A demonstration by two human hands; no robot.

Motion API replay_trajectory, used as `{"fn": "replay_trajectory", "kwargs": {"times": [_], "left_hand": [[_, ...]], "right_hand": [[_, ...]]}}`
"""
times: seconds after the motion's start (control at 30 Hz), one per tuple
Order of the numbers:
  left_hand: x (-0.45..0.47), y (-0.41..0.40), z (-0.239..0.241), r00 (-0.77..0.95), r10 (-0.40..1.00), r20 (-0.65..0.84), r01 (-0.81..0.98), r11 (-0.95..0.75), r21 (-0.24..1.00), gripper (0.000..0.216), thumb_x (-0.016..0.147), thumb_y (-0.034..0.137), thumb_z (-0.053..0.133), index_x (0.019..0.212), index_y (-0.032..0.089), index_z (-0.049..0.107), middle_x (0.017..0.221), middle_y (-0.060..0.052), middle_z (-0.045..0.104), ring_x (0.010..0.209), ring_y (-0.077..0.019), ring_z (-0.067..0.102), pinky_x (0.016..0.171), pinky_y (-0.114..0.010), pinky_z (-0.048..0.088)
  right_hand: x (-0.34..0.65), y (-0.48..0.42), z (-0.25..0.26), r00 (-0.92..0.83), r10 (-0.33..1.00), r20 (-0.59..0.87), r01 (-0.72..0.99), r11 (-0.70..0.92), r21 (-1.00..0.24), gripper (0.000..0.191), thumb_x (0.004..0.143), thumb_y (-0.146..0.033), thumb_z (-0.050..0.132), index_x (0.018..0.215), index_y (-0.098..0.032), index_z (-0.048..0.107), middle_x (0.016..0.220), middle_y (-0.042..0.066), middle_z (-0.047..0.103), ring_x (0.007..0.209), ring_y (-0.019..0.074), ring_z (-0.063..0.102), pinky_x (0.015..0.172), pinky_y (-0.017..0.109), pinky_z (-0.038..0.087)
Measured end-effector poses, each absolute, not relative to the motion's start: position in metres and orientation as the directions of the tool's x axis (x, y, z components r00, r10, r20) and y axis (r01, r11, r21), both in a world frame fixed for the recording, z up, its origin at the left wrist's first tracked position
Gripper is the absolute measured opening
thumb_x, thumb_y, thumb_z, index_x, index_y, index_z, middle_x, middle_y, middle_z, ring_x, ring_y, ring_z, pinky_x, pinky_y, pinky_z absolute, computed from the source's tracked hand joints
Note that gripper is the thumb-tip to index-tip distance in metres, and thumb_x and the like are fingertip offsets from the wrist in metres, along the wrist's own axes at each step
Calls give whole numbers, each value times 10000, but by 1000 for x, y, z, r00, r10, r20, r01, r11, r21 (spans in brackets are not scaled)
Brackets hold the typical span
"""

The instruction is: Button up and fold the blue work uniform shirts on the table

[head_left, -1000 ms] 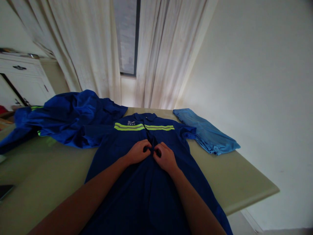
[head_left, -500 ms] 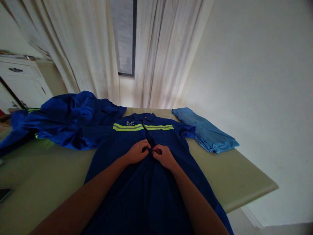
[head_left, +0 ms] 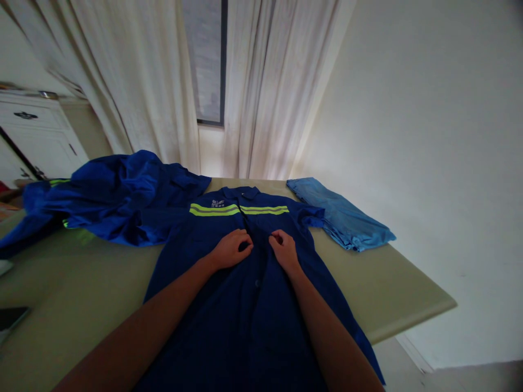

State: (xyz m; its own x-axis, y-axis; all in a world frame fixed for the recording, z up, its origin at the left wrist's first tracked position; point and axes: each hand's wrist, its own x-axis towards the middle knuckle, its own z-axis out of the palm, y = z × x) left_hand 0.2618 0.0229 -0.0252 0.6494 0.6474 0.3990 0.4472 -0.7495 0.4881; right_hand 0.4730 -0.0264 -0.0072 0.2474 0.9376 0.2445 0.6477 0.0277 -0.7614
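Observation:
A dark blue work shirt (head_left: pixel 204 321) lies front up, its collar at the far end. A yellow-green reflective band (head_left: pixel 214 210) with a grey stripe crosses the chest, below a small pale logo. My left hand (head_left: pixel 233 249) is closed in a pinch on the left side of the front opening. On the other side, my right hand (head_left: pixel 285 251) pinches the cloth near the opening's edge. A gap separates the two hands. One button (head_left: pixel 257 283) shows below them on the front; the cloth between the fingertips is mostly hidden.
A crumpled pile of blue clothing (head_left: pixel 122 188) covers the table's far left. Folded lighter blue garments (head_left: pixel 343 218) lie at the right. The pale table (head_left: pixel 392 288) ends at a right corner. A dark flat object (head_left: pixel 12 317) rests at the left edge. Curtains (head_left: pixel 139 71) hang behind.
My hands have come apart: the right one has moved right and slightly away from me, while the left stays near the opening. A button below them has come into sight.

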Motion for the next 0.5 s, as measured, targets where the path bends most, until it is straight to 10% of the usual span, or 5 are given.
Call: {"fn": "replay_trajectory", "kwargs": {"times": [0.13, 0.3, 0.5], "left_hand": [[261, 27, -28, 681, 627, 379, 454, -767, 453, 173, 970, 353, 591, 917, 218, 686, 946, -51, 672, 976, -238, 617, 923, -375, 468], [260, 29, -32, 713, 593, 374, 472, -801, 369, 127, 969, 243, 558, 901, 204, 659, 973, -61, 642, 956, -227, 594, 884, -359, 462], [259, 16, -25, 708, 594, 383, 562, -802, 203, 203, 1021, 320, 500, 993, 210, 668, 1028, -77, 629, 976, -234, 569, 886, -378, 447]], "right_hand": [[455, -69, 11, 141, 927, 346, 791, 105, -603, 263, 843, -410, 637, 1015, -216, 588, 863, 1, 616, 764, 178, 582, 718, 279, 420], [425, -159, 4, -54, 989, 135, 901, 107, -421, 285, 814, -424, 717, 1028, -262, 619, 986, 27, 660, 835, 208, 632, 694, 283, 396], [445, -175, -13, 269, 942, 202, 646, -21, -763, 246, 747, -180, 551, 954, -206, 682, 694, -20, 600, 651, 169, 579, 633, 270, 396]]}}
